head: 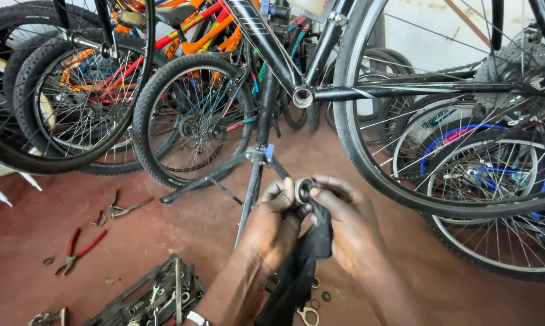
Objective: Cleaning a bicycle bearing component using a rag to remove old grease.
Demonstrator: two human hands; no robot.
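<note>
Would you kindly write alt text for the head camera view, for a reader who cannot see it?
Both hands, the left hand and right hand, hold a small metal ring and a black rag above a red floor. Behind stands a black bicycle frame on a repair stand; red-handled pliers lie at left.

We see our left hand and right hand pinching a small metal ring between the fingertips, with a black rag hanging beneath it. Beyond stands a black bicycle frame on a repair stand. Red-handled pliers lie on the red floor at left, near a black tool tray.
</note>
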